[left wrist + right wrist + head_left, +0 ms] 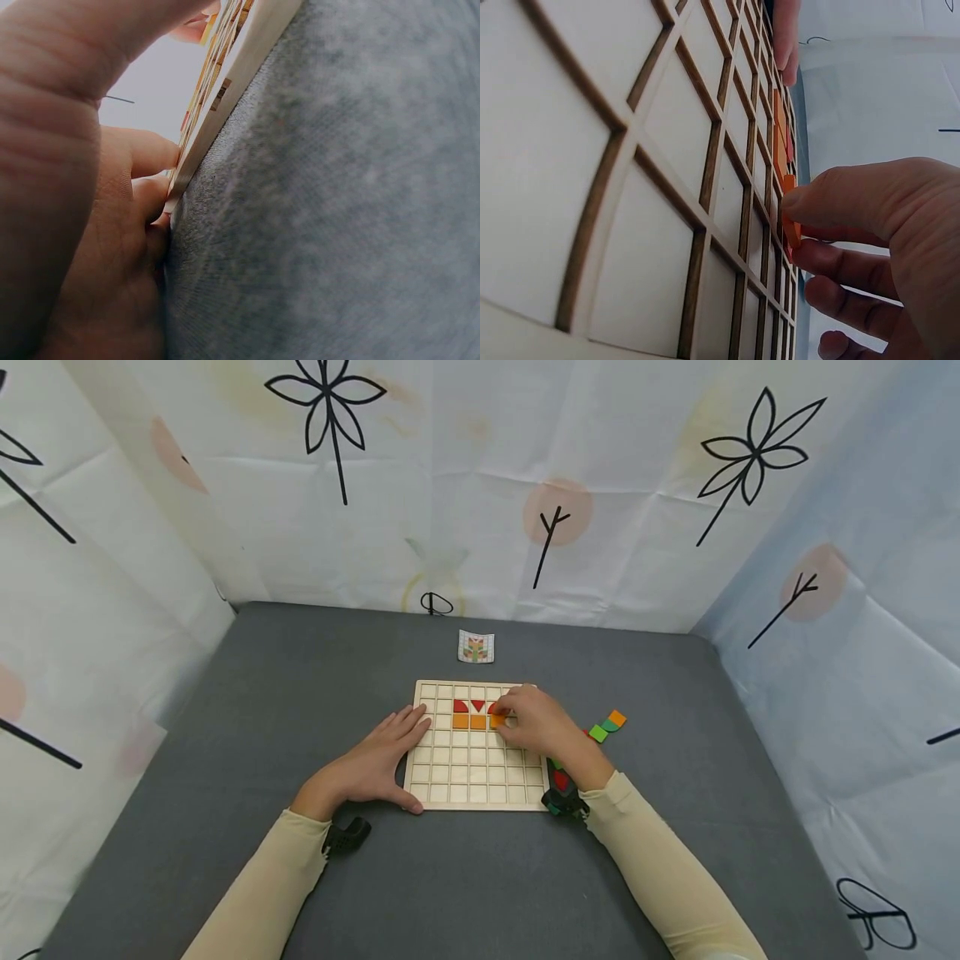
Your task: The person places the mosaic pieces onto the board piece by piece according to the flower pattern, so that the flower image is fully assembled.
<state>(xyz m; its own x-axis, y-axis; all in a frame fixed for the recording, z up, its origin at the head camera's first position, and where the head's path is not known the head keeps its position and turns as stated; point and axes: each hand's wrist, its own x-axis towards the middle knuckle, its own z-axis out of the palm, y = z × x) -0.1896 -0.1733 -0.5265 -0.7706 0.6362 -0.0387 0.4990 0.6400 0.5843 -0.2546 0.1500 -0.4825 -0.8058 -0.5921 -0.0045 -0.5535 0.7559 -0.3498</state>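
A wooden grid board (459, 774) lies flat on the grey table. Along its left edge rests my left hand (381, 762), fingers extended over the rim and thumb at the near corner. My right hand (537, 722) pinches an orange square tile (790, 214) between thumb and index finger, tilted over a cell in the board's upper right. Beside it in the same row sit two orange tiles (469, 722). The row above holds a red quarter-round tile (460, 706), a red triangle tile (477, 705) and another red tile (492, 707), partly covered by my right fingers.
Behind the board lies a small printed pattern card (476, 647). Right of the board are loose tiles, among them a green one (597, 733) and an orange one (617, 718); my right forearm hides some. Patterned cloth walls (480, 510) stand around the table.
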